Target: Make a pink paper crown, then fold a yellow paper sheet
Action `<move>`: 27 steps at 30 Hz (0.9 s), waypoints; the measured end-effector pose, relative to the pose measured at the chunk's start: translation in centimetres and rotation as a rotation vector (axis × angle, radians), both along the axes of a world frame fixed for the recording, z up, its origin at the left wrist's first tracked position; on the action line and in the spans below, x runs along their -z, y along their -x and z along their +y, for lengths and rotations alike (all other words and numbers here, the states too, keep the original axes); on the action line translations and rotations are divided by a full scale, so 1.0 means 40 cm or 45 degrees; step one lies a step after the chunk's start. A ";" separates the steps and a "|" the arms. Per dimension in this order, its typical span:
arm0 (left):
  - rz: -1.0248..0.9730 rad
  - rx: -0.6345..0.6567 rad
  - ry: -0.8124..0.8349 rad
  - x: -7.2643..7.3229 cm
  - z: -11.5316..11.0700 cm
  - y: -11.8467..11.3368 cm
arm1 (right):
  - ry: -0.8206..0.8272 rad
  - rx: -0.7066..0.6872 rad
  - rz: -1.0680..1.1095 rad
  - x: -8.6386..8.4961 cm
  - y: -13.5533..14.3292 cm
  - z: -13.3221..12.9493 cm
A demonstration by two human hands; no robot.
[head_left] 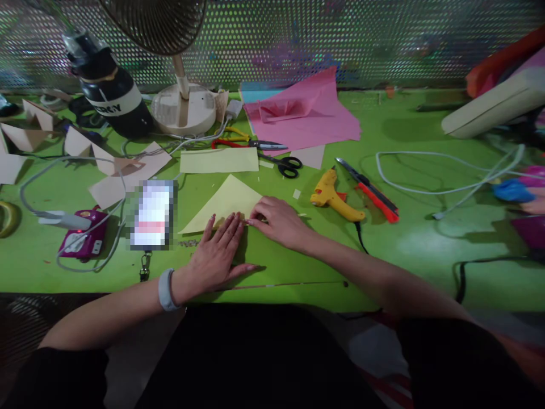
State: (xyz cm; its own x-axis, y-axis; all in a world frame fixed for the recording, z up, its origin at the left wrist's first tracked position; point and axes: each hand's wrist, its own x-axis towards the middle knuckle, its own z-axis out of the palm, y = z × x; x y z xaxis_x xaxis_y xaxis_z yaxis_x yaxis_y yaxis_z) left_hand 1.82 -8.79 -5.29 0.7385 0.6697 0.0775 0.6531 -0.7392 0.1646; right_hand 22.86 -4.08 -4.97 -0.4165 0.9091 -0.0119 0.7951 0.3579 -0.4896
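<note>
A pale yellow paper triangle (225,200) lies on the green table (272,272), its peak pointing away from me. My left hand (219,250) rests flat near its lower edge, fingers stretched out with their tips on the paper and the thumb to the right. Close beside it, my right hand (276,220) pinches the paper's lower edge near the right corner with thumb and fingers. The right corner is partly hidden under that hand. Beyond the triangle is a yellow paper strip (219,161).
Scissors (289,166) and a second pair (266,145) lie beyond my hands. To the right are a yellow glue gun (334,199), a red cutter (374,199) and a white cable (426,187). A phone (153,215) and purple power block (85,236) lie left.
</note>
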 end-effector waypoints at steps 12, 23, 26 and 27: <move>0.004 0.021 0.075 -0.010 0.018 0.015 | -0.007 -0.005 0.012 -0.010 -0.001 0.004; 0.002 0.021 0.029 0.002 0.018 0.014 | 0.119 -0.061 -0.068 -0.047 -0.040 0.032; 0.014 0.030 0.018 0.000 0.019 0.015 | 0.129 -0.060 -0.113 -0.051 -0.063 0.035; 0.013 0.032 0.014 0.000 0.019 0.015 | 0.131 -0.055 -0.132 -0.052 -0.070 0.035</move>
